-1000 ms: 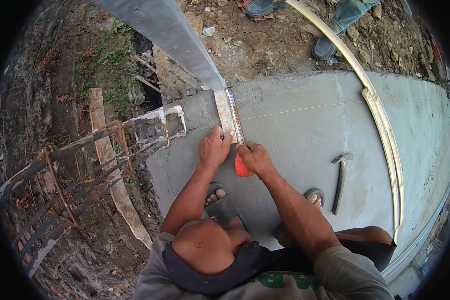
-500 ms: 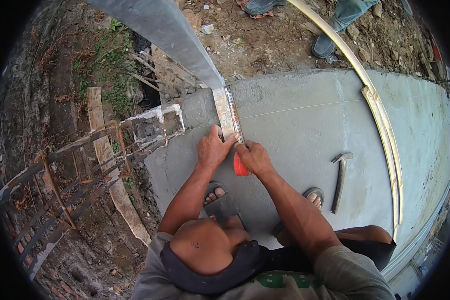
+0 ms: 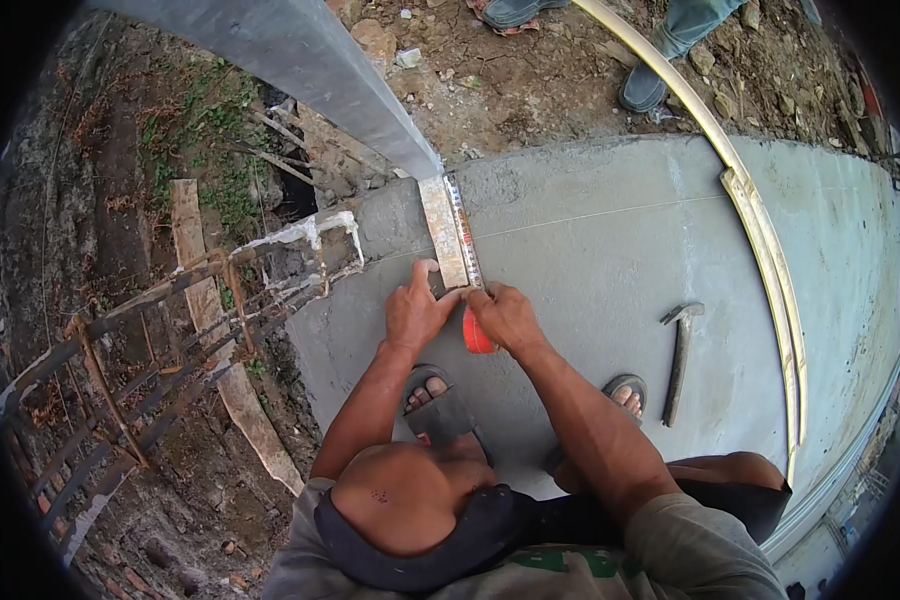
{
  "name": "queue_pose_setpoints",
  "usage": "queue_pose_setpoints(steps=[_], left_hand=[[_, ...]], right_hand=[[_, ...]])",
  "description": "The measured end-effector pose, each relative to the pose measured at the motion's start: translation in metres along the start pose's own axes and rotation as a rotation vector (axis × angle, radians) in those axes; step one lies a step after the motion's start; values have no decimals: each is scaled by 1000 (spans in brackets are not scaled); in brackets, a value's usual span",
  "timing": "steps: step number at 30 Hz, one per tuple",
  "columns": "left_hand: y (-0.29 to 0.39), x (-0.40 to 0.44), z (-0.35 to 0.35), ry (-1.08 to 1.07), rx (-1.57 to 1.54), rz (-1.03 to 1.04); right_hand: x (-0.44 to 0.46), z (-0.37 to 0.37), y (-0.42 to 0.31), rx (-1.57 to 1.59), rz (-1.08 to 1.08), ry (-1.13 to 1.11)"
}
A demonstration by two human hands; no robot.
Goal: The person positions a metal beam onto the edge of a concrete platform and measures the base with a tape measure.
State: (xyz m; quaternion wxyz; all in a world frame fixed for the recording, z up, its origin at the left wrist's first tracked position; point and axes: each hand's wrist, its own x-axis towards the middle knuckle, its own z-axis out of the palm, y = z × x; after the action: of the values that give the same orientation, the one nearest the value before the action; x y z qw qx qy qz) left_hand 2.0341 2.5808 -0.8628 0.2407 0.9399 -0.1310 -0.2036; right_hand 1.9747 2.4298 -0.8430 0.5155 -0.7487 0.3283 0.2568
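Note:
My right hand (image 3: pixel 507 318) is closed around a red tape measure (image 3: pixel 478 333). Its pulled-out blade (image 3: pixel 464 230) runs away from me along the right edge of a short, pale, stained strip (image 3: pixel 442 228), which looks like wood. The strip lies on the grey concrete (image 3: pixel 590 260), its far end at the foot of a grey metal post (image 3: pixel 350 90). At the strip's near end is my left hand (image 3: pixel 415 315), index finger and thumb spread apart. The thumb tip reaches the strip's lower end beside the tape; whether it presses on either is unclear.
A hammer (image 3: pixel 680 362) lies on the concrete to the right, near my sandalled foot (image 3: pixel 625 393). Beyond it curve long metal strips (image 3: pixel 770 270). Rusty rebar (image 3: pixel 160 300) and a plank (image 3: pixel 235 385) are at left. Another person's shoe (image 3: pixel 642 90) stands on the dirt. A thin string (image 3: pixel 590 212) crosses the concrete.
My left hand has slid slightly down and left off the strip's lower part, its fingers spreading. The right hand keeps the tape measure in nearly the same place.

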Motion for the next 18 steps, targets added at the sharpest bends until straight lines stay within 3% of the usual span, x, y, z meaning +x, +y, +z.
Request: queue_pose_setpoints(steps=[4, 7, 13, 18], left_hand=[[6, 8, -16, 32, -153, -174], [1, 31, -24, 201, -242, -224], [9, 91, -30, 403, -377, -38], [13, 122, -41, 161, -414, -9]], right_hand=[[0, 0, -1, -10, 21, 4], [0, 0, -2, -12, 21, -3], [0, -2, -3, 7, 24, -18], [-2, -2, -4, 3, 28, -5]])
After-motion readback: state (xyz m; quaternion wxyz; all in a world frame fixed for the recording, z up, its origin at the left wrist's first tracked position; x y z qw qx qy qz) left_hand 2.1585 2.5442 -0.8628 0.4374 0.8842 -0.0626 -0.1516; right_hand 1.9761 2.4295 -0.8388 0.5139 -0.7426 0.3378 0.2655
